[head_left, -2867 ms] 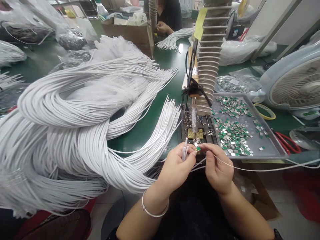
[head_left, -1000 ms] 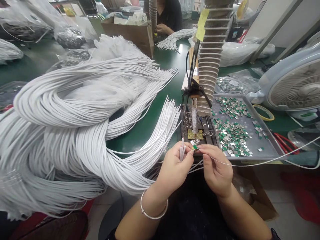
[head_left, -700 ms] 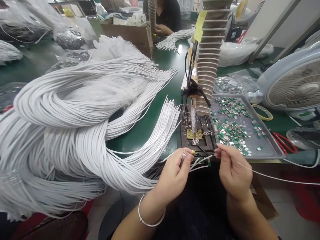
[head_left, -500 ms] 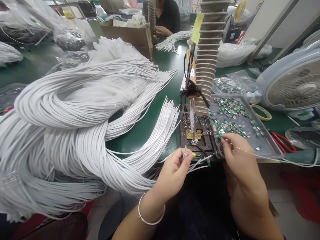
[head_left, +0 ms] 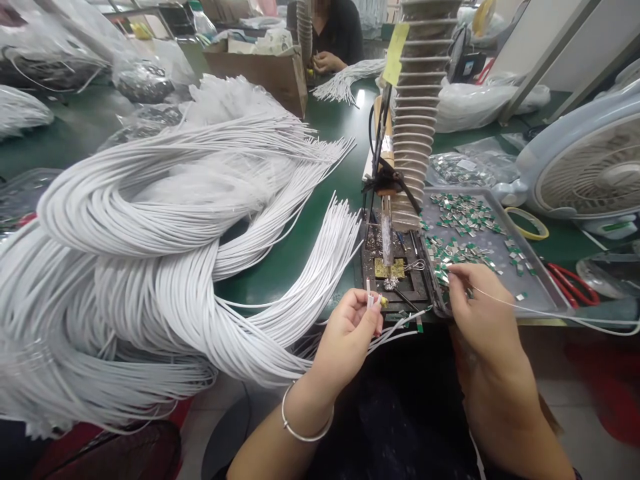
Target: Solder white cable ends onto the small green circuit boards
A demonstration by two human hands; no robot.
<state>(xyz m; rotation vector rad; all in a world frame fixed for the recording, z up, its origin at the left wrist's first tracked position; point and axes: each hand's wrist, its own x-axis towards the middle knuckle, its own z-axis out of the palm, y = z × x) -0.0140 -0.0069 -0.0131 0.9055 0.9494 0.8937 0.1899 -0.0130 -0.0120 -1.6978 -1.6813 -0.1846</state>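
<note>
A green bench (head_left: 345,127) is covered at nine o'clock by white cables (head_left: 150,233), at three by a grey tray (head_left: 543,290) strewn with green boards (head_left: 465,223); at five, white cable ends (head_left: 371,301) are pinched by the left hand (head_left: 353,333); at four, the right hand (head_left: 483,313) is bent over the tray, its grip hidden

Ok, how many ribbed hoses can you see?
2: a large hose beside the soldering iron, and a narrower hose farther back, between the cardboard box and the other worker. More could be hidden in the background.
</note>
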